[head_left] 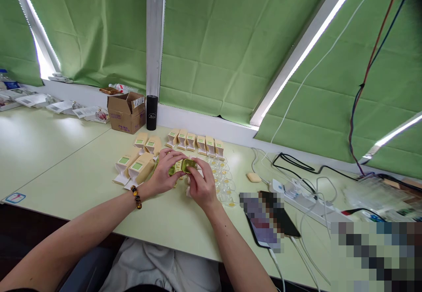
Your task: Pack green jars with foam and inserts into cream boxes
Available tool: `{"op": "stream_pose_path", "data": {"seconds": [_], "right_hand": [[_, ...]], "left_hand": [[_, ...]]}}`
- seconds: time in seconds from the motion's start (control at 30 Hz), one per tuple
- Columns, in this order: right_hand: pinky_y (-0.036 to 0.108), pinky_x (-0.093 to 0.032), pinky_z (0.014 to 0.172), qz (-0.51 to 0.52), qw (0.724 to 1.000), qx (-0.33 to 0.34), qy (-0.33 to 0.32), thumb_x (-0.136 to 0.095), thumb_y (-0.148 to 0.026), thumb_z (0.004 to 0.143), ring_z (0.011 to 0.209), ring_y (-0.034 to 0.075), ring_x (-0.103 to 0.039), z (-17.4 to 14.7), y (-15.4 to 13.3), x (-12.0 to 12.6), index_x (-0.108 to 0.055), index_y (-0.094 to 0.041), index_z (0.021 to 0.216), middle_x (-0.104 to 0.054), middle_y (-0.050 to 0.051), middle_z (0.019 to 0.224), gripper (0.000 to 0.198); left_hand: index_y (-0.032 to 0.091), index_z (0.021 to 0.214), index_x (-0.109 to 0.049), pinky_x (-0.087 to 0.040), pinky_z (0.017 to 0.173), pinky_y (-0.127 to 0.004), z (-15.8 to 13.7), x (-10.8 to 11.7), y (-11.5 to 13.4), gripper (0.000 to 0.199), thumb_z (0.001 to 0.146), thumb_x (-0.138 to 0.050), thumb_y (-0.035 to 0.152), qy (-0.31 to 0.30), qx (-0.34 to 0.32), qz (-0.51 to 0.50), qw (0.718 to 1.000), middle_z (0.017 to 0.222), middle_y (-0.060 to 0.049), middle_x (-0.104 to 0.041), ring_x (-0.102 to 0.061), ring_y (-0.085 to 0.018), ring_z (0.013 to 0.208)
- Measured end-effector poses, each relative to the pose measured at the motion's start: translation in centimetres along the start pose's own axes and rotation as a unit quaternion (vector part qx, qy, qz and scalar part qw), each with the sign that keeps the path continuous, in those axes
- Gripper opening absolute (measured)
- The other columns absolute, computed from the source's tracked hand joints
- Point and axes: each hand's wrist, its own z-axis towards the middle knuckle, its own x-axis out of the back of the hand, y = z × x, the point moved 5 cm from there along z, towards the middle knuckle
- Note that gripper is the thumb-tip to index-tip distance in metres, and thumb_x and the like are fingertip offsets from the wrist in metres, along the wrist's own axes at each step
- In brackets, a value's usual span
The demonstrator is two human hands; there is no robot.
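Between my hands, over the middle of the table, is a small see-through green case (188, 165) with pale printing on one part. Its contents, if any, are too small to tell. My left hand (164, 171) grips the case's left end, and a beaded bracelet circles that wrist. On the other end, the fingers of my right hand (202, 185) are closed, with the fingertips bent onto it. Open cream cartons (141, 167) with green labels stand just left of my left hand. Several clear plastic pieces with yellow centres (226, 182) lie in rows beside my right hand.
More cream cartons (200, 144) stand in a row at the back. Farther left are a brown cardboard box (127, 112) and a black tumbler (152, 112). Two phones (260, 221), a power strip (310, 202) and loose cables occupy the right side. White packets (62, 107) line the far left.
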Motion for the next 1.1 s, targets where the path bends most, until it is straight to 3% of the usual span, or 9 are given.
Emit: {"op": "stream_pose_path", "data": {"seconds": [0.5, 0.67, 0.87, 1.1], "right_hand": [[0.057, -0.060, 0.100, 0.022, 1.000, -0.003, -0.007, -0.053, -0.007, 0.098, 0.129, 0.032, -0.062, 0.0, 0.1, -0.2, -0.068, -0.022, 0.127, -0.061, 0.019, 0.137, 0.036], [0.056, -0.060, 0.102, 0.023, 1.000, -0.014, -0.003, -0.052, -0.009, 0.099, 0.129, 0.032, -0.063, 0.0, 0.1, -0.1, -0.061, -0.024, 0.140, -0.062, 0.018, 0.136, 0.044], [0.057, -0.060, 0.102, 0.021, 1.000, -0.008, -0.009, -0.051, -0.008, 0.100, 0.130, 0.033, -0.062, 0.0, 0.1, -0.2, -0.063, -0.023, 0.139, -0.061, 0.019, 0.138, 0.044], [0.059, -0.058, 0.109, 0.045, 0.998, -0.046, 0.010, -0.055, -0.017, 0.101, 0.142, 0.035, -0.056, -0.2, -0.1, -0.1, -0.042, -0.024, 0.158, -0.057, 0.019, 0.151, 0.058]], "left_hand": [[0.024, 0.130, -0.067, -0.045, 0.109, -0.051, 0.1, 0.1, 0.6, 0.035, 0.096, -0.069, 0.031, 0.011, -0.015, 0.003, 1.000, 0.122, -0.011, -0.070, -0.052, -0.030, 0.123], [0.023, 0.130, -0.067, -0.045, 0.109, -0.051, 0.1, 0.2, 0.5, 0.035, 0.095, -0.070, 0.030, 0.016, -0.024, 0.003, 1.000, 0.122, -0.011, -0.070, -0.052, -0.030, 0.122], [0.023, 0.130, -0.066, -0.044, 0.110, -0.051, 0.1, 0.2, 0.6, 0.036, 0.095, -0.071, 0.030, 0.017, -0.029, 0.008, 0.999, 0.121, -0.011, -0.070, -0.051, -0.030, 0.122], [0.020, 0.120, -0.068, -0.046, 0.106, -0.049, -0.1, 0.1, -0.5, 0.036, 0.096, -0.071, 0.046, 0.045, -0.015, -0.016, 0.999, 0.113, -0.012, -0.073, -0.051, -0.031, 0.120]]}}
